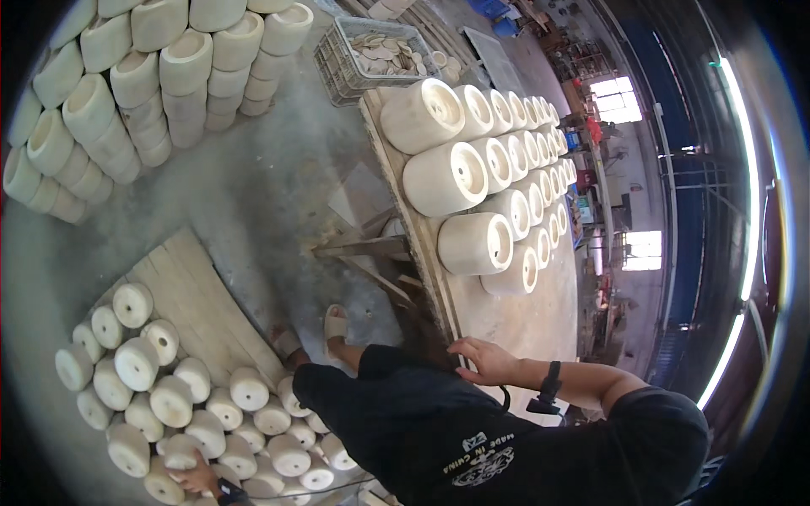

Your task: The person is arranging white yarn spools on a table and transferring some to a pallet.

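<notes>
Low at the left, my left hand [197, 477] has its fingers curled against a pale, rounded pot [180, 453] in a heap of similar ones. Whether that pot is lifted off the heap cannot be made out. My right hand [488, 360] rests at the near edge of the wooden table [540, 325], fingers stretched out and holding nothing. On that table, pale pots [445, 177] lie on their sides in rows, their hollowed ends with small holes facing away from me.
Tall stacks of pale pots [160, 76] stand at the far left. A grey plastic crate [337, 63] holds thin flat discs. Wooden boards [198, 291] lie beside the heap near my feet. A dark cable [325, 491] runs past the lower edge.
</notes>
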`<action>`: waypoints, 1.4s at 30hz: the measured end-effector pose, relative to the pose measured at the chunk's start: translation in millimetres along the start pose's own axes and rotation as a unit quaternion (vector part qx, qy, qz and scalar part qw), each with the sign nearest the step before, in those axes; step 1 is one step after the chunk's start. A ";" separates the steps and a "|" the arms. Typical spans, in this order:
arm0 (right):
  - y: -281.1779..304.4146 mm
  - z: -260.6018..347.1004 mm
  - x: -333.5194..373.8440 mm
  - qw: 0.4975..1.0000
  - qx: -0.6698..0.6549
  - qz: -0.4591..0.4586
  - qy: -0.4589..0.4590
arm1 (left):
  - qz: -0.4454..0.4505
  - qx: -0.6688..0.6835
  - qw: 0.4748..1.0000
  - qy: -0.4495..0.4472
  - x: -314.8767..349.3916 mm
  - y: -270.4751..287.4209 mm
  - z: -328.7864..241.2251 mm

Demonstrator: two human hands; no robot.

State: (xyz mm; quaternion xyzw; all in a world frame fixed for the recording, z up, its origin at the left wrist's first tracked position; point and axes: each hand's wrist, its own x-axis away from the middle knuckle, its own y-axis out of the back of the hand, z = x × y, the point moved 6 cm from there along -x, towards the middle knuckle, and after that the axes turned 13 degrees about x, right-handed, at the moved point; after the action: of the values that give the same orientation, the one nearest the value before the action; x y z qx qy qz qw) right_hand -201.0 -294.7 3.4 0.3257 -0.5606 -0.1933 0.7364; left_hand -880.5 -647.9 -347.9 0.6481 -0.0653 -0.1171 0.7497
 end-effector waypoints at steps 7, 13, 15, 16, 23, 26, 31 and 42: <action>0.9 7.2 -10.7 0.998 -0.061 -0.007 -0.002 | 0.071 0.344 0.908 -0.229 65.3 159.9 -181.1; 21.8 45.3 -20.1 0.975 -0.177 -0.117 0.063 | 0.627 0.635 0.448 0.056 223.9 253.6 -337.5; 42.0 50.6 -9.1 0.966 -0.174 -0.182 0.061 | 0.736 0.542 0.398 0.077 277.2 274.0 -366.8; 45.5 44.6 -3.3 0.960 -0.179 -0.202 0.067 | 0.767 0.538 0.343 0.064 303.4 284.9 -384.5; 40.9 -32.7 54.1 0.904 -0.234 -0.357 0.020 | 0.892 0.372 0.257 -0.027 421.4 363.5 -463.9; 31.0 -55.8 66.7 0.852 -0.356 -0.384 -0.033 | 0.906 0.313 0.272 -0.086 436.5 381.4 -499.7; 38.0 -85.9 82.6 0.835 -0.272 -0.477 -0.037 | 0.801 0.412 0.429 -0.061 403.7 388.5 -592.6; 3.9 -92.6 72.1 0.872 -0.171 -0.444 -0.119 | 0.819 0.332 0.440 -0.157 388.9 412.8 -728.7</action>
State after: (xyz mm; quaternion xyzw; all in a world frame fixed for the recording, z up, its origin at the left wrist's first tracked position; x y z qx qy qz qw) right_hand -91.8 -314.4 41.8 0.3841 -0.3985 -0.6295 0.5453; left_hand -286.2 2.6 -71.7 0.4621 -0.7166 0.4823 0.2010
